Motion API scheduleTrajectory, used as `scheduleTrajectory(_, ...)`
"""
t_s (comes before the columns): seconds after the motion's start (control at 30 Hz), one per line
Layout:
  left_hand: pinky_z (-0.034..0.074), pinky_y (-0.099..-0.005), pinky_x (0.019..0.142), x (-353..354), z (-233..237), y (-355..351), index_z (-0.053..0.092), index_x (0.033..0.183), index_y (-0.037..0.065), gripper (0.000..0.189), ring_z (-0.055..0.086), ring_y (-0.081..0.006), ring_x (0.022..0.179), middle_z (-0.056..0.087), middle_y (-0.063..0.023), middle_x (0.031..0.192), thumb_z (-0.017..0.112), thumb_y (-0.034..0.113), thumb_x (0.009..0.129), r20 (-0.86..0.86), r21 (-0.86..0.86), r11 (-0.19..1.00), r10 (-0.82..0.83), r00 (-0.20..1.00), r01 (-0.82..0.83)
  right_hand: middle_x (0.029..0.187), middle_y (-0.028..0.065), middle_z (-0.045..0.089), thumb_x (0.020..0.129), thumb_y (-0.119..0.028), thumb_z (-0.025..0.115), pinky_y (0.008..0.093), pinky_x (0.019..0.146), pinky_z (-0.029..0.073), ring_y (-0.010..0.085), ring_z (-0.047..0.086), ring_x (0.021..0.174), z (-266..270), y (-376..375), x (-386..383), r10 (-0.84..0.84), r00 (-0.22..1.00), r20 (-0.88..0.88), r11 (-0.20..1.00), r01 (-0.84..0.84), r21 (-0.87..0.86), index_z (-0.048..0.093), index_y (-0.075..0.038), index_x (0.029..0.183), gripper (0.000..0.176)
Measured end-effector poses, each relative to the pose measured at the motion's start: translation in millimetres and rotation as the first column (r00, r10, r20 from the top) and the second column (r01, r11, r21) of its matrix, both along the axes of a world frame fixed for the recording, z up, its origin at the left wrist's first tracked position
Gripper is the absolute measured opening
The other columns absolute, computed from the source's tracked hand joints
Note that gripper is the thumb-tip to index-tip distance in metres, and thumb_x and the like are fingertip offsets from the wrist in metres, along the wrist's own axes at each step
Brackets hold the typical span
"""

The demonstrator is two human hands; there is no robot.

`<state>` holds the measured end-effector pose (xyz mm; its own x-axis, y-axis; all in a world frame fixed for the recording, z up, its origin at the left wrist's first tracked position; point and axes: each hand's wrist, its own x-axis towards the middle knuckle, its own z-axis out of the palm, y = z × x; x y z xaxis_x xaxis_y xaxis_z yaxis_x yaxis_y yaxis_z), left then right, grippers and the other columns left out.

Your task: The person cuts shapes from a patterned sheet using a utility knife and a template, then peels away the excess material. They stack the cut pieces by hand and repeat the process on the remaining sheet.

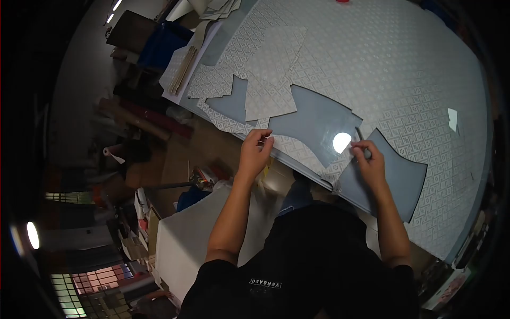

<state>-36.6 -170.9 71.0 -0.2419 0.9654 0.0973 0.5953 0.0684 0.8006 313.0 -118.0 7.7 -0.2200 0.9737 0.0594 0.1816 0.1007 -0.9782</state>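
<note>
A large white sheet with a woven-look pattern (393, 85) covers the table, and cut-out gaps in it bare the grey-blue surface (313, 114). My left hand (256, 151) is at the table's near edge, fingers curled together beside a narrow patterned strip (226, 122); what they pinch, if anything, is hidden. Over the gaps on the right, my right hand (370, 162) grips a slim, dark pen-like tool (358, 133), whose exact kind I cannot make out. Left of centre, a loose patterned piece (270, 101) overlaps the sheet and a gap.
A bright white patch (341, 142) shows beside my right hand. A small white scrap (452, 119) lies at the right. Brown strips (182, 70) and a blue bin (164, 43) stand at the table's left end. A white-topped surface (186, 239) is behind me.
</note>
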Motion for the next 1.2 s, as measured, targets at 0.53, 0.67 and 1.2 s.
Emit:
scheduleTrajectory(0.53, 0.048, -0.047, 0.101, -211.5, -90.4, 313.7, 0.059, 0.121, -0.015, 0.08, 0.057, -0.044, 0.116, 0.061, -0.0299, 0.122, 0.081, 0.049, 0.077, -0.476, -0.295, 0.948, -0.034, 0.879, -0.123, 0.145, 0.0217, 0.057, 0.091, -0.005, 0.064, 0.0492, 0.12, 0.03, 0.042, 0.049, 0.137, -47.5, -7.5, -157.7, -0.401, 0.702, 0.589, 0.916, 0.288, 0.28, 0.054, -0.003, 0.115, 0.026)
scheduleTrajectory(0.67, 0.05, -0.0469, 0.097, -228.8, -102.3, 341.0, 0.061, 0.12, -0.014, 0.077, 0.062, -0.0409, 0.111, 0.067, -0.0263, 0.112, 0.083, 0.045, 0.076, -0.409, -0.395, 0.917, -0.221, 0.885, 0.047, 0.145, 0.0215, 0.057, 0.089, -0.001, 0.064, 0.0518, 0.119, 0.031, 0.0419, 0.051, 0.136, -45.1, -7.5, -164.9, -0.467, 0.705, 0.533, 0.883, 0.395, 0.253, 0.053, -0.003, 0.112, 0.026)
scheduleTrajectory(1.2, 0.054, -0.0322, 0.071, -205.5, 231.4, 275.0, 0.069, 0.104, 0.002, 0.02, 0.072, -0.0277, 0.08, 0.071, -0.015, 0.092, 0.07, -0.008, 0.086, -0.635, 0.14, 0.653, -0.518, 0.573, 0.745, 0.136, 0.0125, 0.065, 0.087, -0.002, 0.066, 0.0497, 0.116, 0.038, 0.0418, 0.056, 0.129, -50.9, -10.3, -166.2, -0.559, 0.653, 0.51, 0.828, 0.47, 0.305, 0.06, -0.003, 0.115, 0.029)
